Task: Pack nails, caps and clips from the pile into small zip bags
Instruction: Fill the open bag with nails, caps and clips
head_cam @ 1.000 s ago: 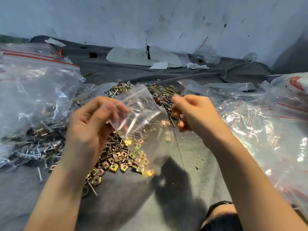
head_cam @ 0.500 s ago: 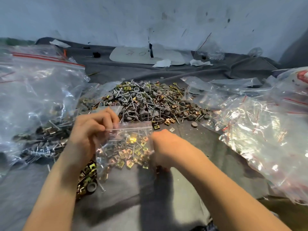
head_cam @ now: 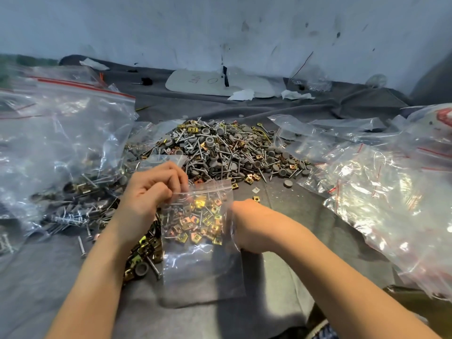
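One clear zip bag, gold clips seen thru

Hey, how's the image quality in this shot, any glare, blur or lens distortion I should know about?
Head view: harsh glare on the heap of zip bags at right. Head view: the small zip bag is smeared along its right edge, yet gold clips show through it. Head view: the hardware pile is sharp, and the wide lens bends the frame's edges.

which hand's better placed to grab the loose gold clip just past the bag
Right. The right hand sits next to the gold clip; the left hand pinches the zip bag at its top.
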A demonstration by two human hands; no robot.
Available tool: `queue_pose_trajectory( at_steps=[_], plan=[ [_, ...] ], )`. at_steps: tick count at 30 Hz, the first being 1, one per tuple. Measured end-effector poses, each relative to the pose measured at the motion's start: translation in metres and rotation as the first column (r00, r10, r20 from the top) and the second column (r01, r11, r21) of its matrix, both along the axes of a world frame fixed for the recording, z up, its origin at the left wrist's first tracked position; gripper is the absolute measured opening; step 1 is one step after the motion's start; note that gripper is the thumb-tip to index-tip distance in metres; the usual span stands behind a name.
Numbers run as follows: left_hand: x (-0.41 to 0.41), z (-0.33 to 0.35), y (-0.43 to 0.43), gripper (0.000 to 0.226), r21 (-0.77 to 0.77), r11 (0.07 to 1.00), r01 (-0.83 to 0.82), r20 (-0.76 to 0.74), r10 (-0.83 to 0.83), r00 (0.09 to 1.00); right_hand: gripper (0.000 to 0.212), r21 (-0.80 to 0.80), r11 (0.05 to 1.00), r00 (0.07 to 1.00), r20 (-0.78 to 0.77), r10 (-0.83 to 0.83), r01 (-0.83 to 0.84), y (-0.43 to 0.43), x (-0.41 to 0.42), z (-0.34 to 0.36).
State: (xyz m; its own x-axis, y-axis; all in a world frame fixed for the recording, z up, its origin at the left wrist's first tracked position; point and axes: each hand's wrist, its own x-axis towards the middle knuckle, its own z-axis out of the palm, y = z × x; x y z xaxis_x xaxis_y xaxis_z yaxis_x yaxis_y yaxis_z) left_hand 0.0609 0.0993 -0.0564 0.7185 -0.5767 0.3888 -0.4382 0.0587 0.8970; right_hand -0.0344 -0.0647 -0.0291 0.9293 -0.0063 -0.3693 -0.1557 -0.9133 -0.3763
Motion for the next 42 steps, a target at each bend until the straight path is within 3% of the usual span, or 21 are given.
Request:
queue_pose_trajectory(
  at_steps=[3,6,9,11,13,15,19,24,27,29,31,36,38,42],
  plan=[
    [-0.003,0.002,-0.002,0.017,0.029,1.0,0.013,0.019,-0.013,1.0,0.002,0.011,1.0,1.0,-0.017,-0.013,0.013,0.001,0.001,-0.002],
    [-0.007,0.001,-0.006,0.017,0.057,0.997,-0.043,0.129,0.035,0.991,0.018,-0.01,0.998,0.998,0.003,-0.057,0.057,-0.004,0.003,-0.002],
    [-0.013,-0.001,-0.011,0.015,0.072,0.996,-0.048,0.231,0.03,0.972,0.007,0.039,0.967,0.954,0.156,-0.256,0.253,-0.022,0.008,0.005],
    [-0.018,-0.004,-0.016,0.018,0.074,0.996,-0.042,0.287,0.019,0.958,0.008,0.212,0.905,0.832,0.357,-0.424,0.37,-0.035,0.009,0.015],
    [-0.022,-0.008,-0.021,0.024,0.071,0.996,-0.046,0.338,0.019,0.941,0.013,0.489,0.822,0.741,0.428,-0.518,0.292,-0.038,0.005,0.026],
    [-0.026,-0.009,-0.025,0.024,0.057,0.998,-0.038,0.363,0.015,0.932,0.013,0.634,0.762,0.796,0.391,-0.462,0.131,-0.031,-0.001,0.034],
    [-0.028,-0.007,-0.027,0.016,0.006,0.999,-0.034,0.364,0.029,0.931,0.01,0.453,0.892,0.862,0.446,-0.241,0.015,-0.016,-0.004,0.033],
    [-0.026,-0.009,-0.024,0.018,-0.074,0.992,-0.1,0.318,0.118,0.941,0.015,0.617,0.773,0.767,0.421,-0.484,0.149,-0.033,0.002,0.033],
    [-0.026,-0.009,-0.024,0.015,-0.131,0.985,-0.114,0.298,0.149,0.943,0.012,0.483,0.824,0.877,0.203,-0.435,0.297,-0.043,0.004,0.021],
    [-0.026,-0.009,-0.023,0.013,-0.164,0.977,-0.138,0.277,0.18,0.944,0.006,0.373,0.88,0.946,0.018,-0.323,0.293,-0.041,0.005,0.008],
    [-0.025,-0.01,-0.022,0.014,-0.188,0.966,-0.176,0.262,0.222,0.939,0.018,0.366,0.893,0.965,-0.075,-0.251,0.261,-0.032,0.008,-0.001],
    [-0.022,-0.012,-0.021,0.02,-0.212,0.944,-0.251,0.227,0.298,0.927,0.02,0.15,0.977,0.988,-0.001,-0.152,0.151,-0.011,0.017,-0.009],
    [-0.021,-0.012,-0.021,0.021,-0.211,0.944,-0.253,0.215,0.297,0.93,0.011,0.119,0.98,0.985,0.043,-0.166,0.16,-0.009,0.019,-0.012],
    [-0.022,-0.012,-0.021,0.02,-0.203,0.945,-0.255,0.241,0.301,0.923,0.017,0.109,0.976,0.982,0.023,-0.19,0.186,-0.009,0.019,-0.012]
  ],
)
